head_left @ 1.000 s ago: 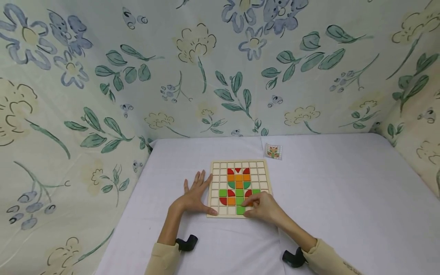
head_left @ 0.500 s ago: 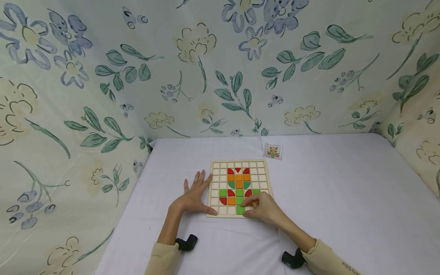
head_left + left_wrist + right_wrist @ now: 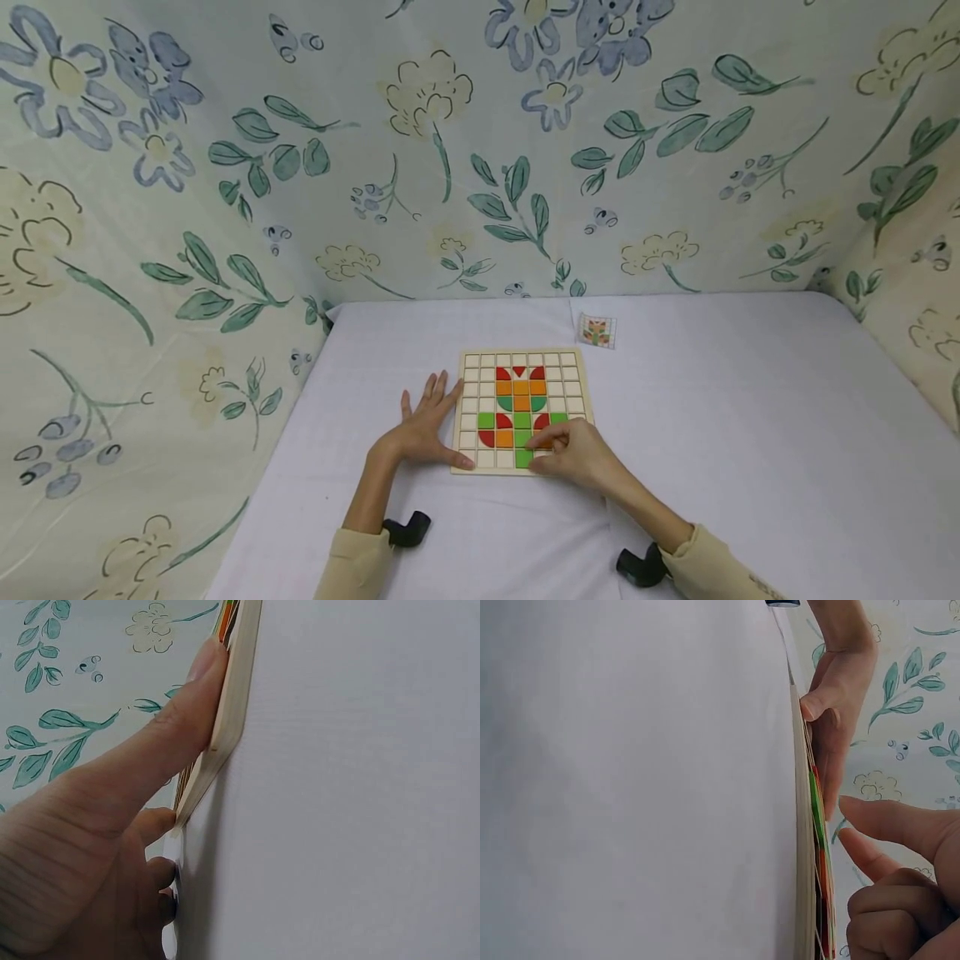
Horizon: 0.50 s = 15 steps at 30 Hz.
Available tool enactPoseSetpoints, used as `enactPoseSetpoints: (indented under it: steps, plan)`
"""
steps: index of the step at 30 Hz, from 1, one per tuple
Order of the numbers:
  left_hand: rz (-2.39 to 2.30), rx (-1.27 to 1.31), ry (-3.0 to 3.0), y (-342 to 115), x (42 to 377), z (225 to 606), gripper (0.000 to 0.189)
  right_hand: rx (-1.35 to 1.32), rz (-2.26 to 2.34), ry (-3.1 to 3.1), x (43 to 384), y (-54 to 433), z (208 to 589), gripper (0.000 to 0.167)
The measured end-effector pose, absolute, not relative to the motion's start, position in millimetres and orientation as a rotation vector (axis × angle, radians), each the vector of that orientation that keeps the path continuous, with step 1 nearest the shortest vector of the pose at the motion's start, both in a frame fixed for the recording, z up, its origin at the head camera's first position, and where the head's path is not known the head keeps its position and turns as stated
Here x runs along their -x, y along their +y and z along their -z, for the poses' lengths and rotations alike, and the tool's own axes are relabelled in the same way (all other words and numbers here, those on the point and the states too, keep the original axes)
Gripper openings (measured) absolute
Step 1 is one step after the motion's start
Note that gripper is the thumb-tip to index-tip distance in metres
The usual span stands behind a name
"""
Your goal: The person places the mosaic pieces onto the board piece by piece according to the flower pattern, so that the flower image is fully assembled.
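A square wooden grid board (image 3: 495,472) lies on the white cloth, with red, orange and green tiles forming a flower among its pale cells. My left hand (image 3: 426,432) is spread at the board's left side; in the left wrist view its thumb (image 3: 184,709) lies along the near edge and a fingertip touches the corner. Over the lower right of the pattern is my right hand (image 3: 577,454), thumb and forefinger around a light green tile (image 3: 524,459) in the bottom row. The right wrist view shows those fingertips (image 3: 851,806) apart, close above the board, nothing visible between them.
A small card (image 3: 597,332) with a printed flower grid lies beyond the board's far right corner. Black camera pieces (image 3: 408,530) stick out from both wrists near the sleeves. Floral fabric (image 3: 517,267) hangs around the back and sides of the white-covered table (image 3: 750,417).
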<state>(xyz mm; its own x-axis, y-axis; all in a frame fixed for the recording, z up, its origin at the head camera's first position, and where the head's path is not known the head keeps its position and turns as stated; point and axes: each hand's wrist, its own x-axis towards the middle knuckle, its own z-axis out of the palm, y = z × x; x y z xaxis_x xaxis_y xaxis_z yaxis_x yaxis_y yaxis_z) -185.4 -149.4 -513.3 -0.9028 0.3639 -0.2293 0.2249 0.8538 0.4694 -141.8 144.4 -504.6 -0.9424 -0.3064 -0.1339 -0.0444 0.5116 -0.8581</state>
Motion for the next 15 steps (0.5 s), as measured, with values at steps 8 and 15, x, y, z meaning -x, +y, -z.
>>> enactPoseSetpoints:
  steps: [8,15]
  plan:
    - [-0.661,-0.422,2.729,-149,185,510,0.131,0.279,1.412,2.494,153,169,487,0.02]
    - [-0.827,-0.378,2.85,-155,188,493,0.093,0.224,1.347,2.697,172,201,474,0.032]
